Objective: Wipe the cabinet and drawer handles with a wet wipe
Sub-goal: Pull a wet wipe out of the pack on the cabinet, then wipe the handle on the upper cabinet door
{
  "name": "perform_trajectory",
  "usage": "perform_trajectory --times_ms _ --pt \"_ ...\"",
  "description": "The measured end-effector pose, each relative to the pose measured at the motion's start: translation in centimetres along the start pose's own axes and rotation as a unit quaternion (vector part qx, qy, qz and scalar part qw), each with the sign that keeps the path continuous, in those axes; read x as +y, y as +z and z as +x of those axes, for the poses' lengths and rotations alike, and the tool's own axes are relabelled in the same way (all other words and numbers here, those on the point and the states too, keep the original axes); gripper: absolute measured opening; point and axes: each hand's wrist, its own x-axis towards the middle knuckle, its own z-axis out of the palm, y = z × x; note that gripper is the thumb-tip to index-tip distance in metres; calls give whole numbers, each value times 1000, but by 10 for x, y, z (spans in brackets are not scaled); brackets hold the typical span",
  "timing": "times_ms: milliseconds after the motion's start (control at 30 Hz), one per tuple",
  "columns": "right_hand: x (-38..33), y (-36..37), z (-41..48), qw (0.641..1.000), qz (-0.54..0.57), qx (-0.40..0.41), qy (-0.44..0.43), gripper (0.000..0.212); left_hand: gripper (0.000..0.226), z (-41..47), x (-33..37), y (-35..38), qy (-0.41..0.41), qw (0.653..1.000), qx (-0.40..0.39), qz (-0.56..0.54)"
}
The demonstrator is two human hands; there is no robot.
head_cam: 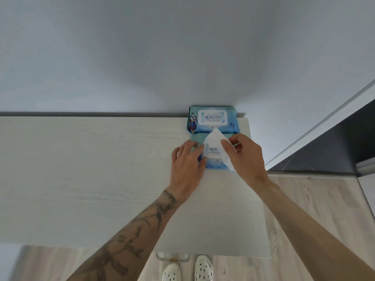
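Two blue packs of wipes are laid on the pale wood-grain cabinet top [101,169], slightly toward 4 o'clock from the middle of the view. The far pack [213,119] is set against the grey wall [182,47], with its white label flap facing up. The near pack [213,164] is placed just at 6 o'clock of it, and the two appear to touch edge to edge.

The left hand [188,161] is rested on the 9 o'clock side of the near pack, fingers stretched out and spread, thumb laid on the wrapper; nothing is gripped by it. The right hand [245,157] is brought in from 3 o'clock, and a white wet wipe [215,140] is pinched between its thumb and curled fingers. The wipe is drawn up over the middle of the near pack, its free corner pointed toward 12 o'clock and overlapping the far pack's lower edge. The near pack's flap is veiled by the wipe, so whether it is lifted cannot be told.

At 6 o'clock, white perforated shoes [204,268] are seen on the light plank floor [304,199]. At 3 o'clock a dark floor area [324,151] is bordered by a white skirting.
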Motion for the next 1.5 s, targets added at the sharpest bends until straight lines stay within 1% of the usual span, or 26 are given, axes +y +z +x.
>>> perform_trajectory --times_ms 67,133,233,300,367,500,567,633,700,800,900,1033,1167,1367,1433,1500 --pt "-8 1 -11 1000 5 -7 -9 18 42 -18 -11 -16 0 1000 17 8" --pt "-17 1 -26 1000 10 3 -19 17 43 -38 -22 -33 -4 999 31 22" --pt "-34 0 -55 999 33 19 -15 6 43 -69 -34 -58 3 998 43 35" --pt "-45 3 -79 999 36 24 -21 4 43 -92 -41 -73 10 998 44 53" --pt "-57 8 -105 998 42 33 -32 6 45 -116 -51 -87 14 996 44 70" --pt "-79 17 -168 997 56 43 -38 18 47 -166 -74 -112 27 994 46 93" --pt "-87 21 -204 996 55 58 -40 13 47 -194 -85 -121 34 994 47 93" --pt "-94 27 -242 995 48 75 -40 12 47 -224 -95 -127 41 994 42 91" --pt "-98 33 -278 995 47 87 -27 16 47 -252 -104 -129 51 994 30 92" --pt "-97 41 -327 994 47 100 -3 11 46 -287 -114 -130 64 992 21 103" --pt "-88 48 -361 994 41 106 11 9 48 -305 -122 -123 65 992 13 110" --pt "-66 59 -382 993 39 112 28 15 49 -310 -133 -109 71 989 17 131" --pt "-34 74 -386 991 30 131 29 7 50 -300 -142 -91 92 983 50 149" --pt "4 105 -374 985 55 165 9 12 47 -278 -169 -44 119 971 137 155" --pt "16 117 -370 981 65 180 5 13 46 -275 -183 -26 144 962 171 159" --pt "25 128 -362 978 78 191 -7 17 46 -269 -198 -10 177 944 226 162"
